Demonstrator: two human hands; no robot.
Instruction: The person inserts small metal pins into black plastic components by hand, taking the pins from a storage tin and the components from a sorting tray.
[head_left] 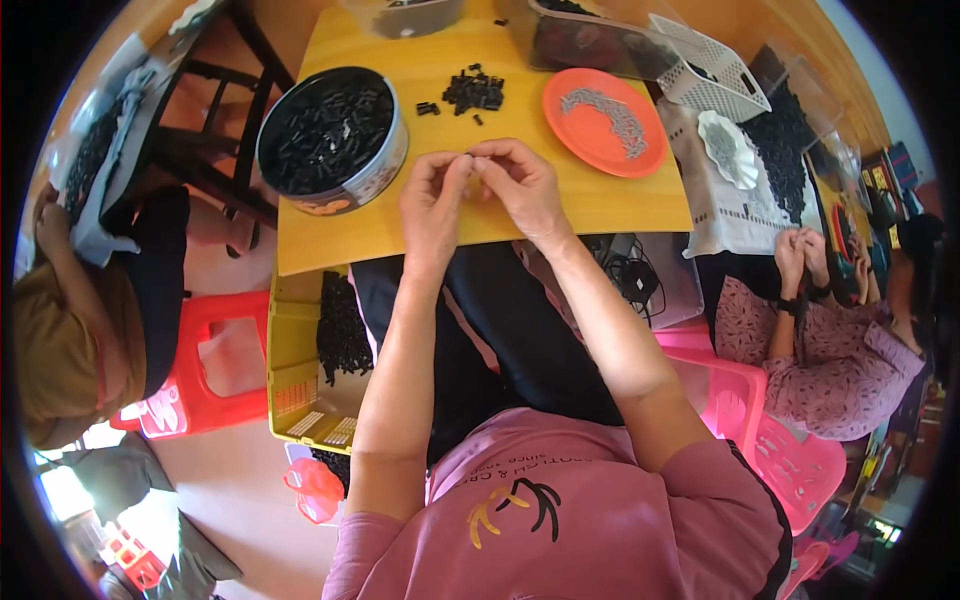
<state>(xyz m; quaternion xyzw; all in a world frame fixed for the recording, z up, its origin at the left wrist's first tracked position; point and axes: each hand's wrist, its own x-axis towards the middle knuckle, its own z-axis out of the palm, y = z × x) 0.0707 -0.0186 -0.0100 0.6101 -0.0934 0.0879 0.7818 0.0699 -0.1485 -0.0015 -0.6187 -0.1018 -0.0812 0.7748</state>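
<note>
My left hand and my right hand meet over the near part of the yellow table. Thumbs and forefingers of both are pinched together, fingertips nearly touching; a tiny dark bit shows between them, too small to name. Just beyond them lies a pile of small black pieces, with a few strays beside it. A round tin full of similar black pieces stands to the left. On the right, an orange plate carries a curved band of small grey pieces.
Clear tubs line the far edge, near a white perforated basket. A yellow crate with black pieces is below the table's left side. A co-worker's hands are at right, by a white scalloped dish; another person sits left.
</note>
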